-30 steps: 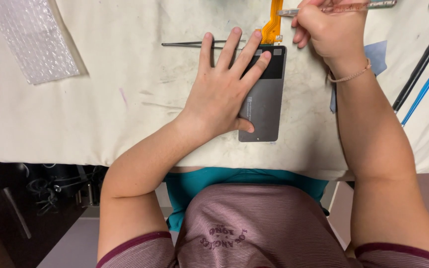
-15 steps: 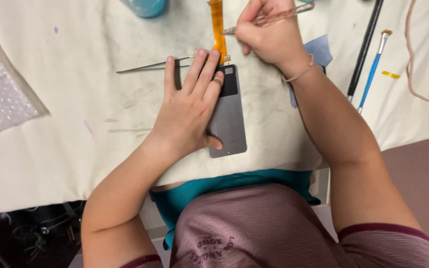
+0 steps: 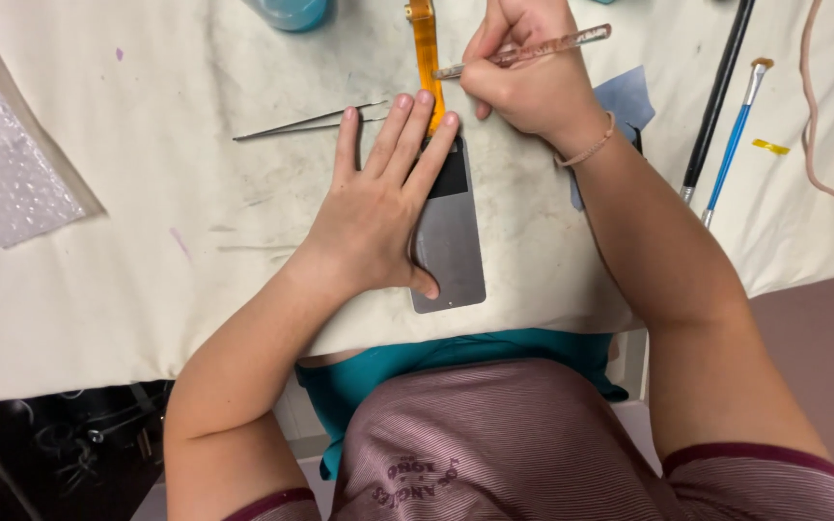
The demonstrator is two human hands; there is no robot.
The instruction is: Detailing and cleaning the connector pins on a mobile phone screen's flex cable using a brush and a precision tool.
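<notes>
Head view: left hand (image 3: 378, 207) flat on grey panel (image 3: 451, 246)

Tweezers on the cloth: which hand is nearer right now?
Left. The left hand lies flat on the grey panel, its fingertips just short of the tweezers. The right hand, gripping a clear rod, sits beyond the orange strip.

A cream-covered table (image 3: 147, 289) carries tweezers (image 3: 306, 123), brushes (image 3: 731, 125) and bubble wrap (image 3: 7, 183).
</notes>
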